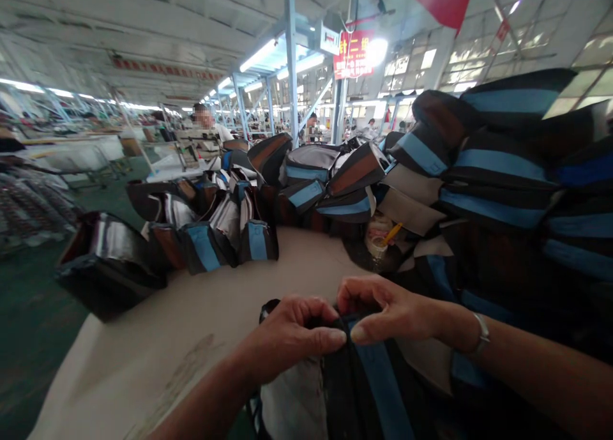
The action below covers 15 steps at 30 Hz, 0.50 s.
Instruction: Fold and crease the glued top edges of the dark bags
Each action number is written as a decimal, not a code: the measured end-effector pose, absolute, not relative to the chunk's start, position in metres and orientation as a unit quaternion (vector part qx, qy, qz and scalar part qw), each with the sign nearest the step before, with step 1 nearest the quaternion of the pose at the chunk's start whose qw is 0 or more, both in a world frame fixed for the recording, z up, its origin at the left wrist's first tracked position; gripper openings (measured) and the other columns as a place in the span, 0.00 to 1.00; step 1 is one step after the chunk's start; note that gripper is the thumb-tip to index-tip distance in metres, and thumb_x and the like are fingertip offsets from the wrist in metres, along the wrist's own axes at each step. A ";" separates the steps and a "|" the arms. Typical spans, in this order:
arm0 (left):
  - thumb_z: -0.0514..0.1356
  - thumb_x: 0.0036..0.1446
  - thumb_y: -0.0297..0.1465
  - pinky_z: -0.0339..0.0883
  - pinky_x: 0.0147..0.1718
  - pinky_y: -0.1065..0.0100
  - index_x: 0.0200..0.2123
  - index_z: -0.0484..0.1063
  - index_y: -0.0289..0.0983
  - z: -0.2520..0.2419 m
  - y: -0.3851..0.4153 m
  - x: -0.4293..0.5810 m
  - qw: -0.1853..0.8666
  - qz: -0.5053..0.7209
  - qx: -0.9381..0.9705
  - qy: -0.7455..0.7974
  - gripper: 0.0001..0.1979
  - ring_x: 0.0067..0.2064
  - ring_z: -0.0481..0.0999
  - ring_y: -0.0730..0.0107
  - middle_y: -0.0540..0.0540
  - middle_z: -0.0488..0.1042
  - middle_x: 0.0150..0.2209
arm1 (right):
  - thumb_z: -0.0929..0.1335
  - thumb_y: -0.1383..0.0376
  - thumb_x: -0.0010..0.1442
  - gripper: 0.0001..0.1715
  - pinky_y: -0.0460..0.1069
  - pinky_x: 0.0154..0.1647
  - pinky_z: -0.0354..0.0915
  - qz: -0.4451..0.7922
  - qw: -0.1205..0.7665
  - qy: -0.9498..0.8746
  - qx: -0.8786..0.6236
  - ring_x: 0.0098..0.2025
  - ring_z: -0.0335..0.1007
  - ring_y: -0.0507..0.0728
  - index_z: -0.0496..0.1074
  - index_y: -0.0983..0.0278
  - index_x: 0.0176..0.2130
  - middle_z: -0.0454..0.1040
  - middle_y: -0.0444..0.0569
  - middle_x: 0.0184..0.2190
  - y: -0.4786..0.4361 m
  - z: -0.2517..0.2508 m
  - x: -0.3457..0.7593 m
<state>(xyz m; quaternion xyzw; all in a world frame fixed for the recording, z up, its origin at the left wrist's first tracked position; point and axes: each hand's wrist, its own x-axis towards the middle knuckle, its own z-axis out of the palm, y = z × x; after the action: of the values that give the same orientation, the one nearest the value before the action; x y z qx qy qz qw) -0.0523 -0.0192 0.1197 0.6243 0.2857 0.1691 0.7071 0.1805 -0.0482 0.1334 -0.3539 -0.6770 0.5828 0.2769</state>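
- Far left of the hands: dark boxy piece stood at the edge of the pale surface; looks shaped, finish can't be confirmed.
- Ahead and left of the hands: row of blue-striped pieces stood close together on the surface; also shaped, by the look of it. Whether they're done can't be told.
- Left hand: thumb and fingers pinched on the dark top edge of the held piece.
- Held piece: located below and between the hands, blue stripe toward the right. Judged mid-step: edge gripped at one spot; whether the rest of it has been joined can't be seen.
- Just ahead of the hands: jar, yellow handle sticking out; not being touched.
- Right hand: same edge pinched, just beside the left fingertips.
- Right of the hands: high pile of similar pieces; none being handled, status unclear.
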 end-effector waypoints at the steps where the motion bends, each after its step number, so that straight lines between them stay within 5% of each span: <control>1: 0.70 0.49 0.40 0.51 0.28 0.71 0.33 0.74 0.31 0.119 -0.018 -0.050 0.712 0.168 0.618 0.288 0.17 0.28 0.60 0.75 0.51 0.66 0.26 | 0.77 0.50 0.49 0.28 0.43 0.28 0.54 0.578 0.275 -0.679 -0.359 0.30 0.59 0.49 0.71 0.67 0.40 0.66 0.41 0.30 -0.048 0.133 0.180; 15: 0.67 0.42 0.34 0.49 0.26 0.71 0.27 0.72 0.32 0.125 -0.019 -0.040 0.706 0.179 0.605 0.322 0.12 0.25 0.57 0.76 0.52 0.64 0.23 | 0.77 0.58 0.51 0.18 0.44 0.31 0.58 0.649 0.337 -0.601 -0.321 0.30 0.61 0.49 0.74 0.68 0.35 0.71 0.43 0.29 -0.045 0.111 0.180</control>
<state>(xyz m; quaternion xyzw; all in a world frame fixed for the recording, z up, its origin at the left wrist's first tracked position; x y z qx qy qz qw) -0.0395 -0.0194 0.1250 0.6052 0.3217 0.1787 0.7059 0.1795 -0.0450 0.1114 -0.3212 -0.6015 0.6493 0.3367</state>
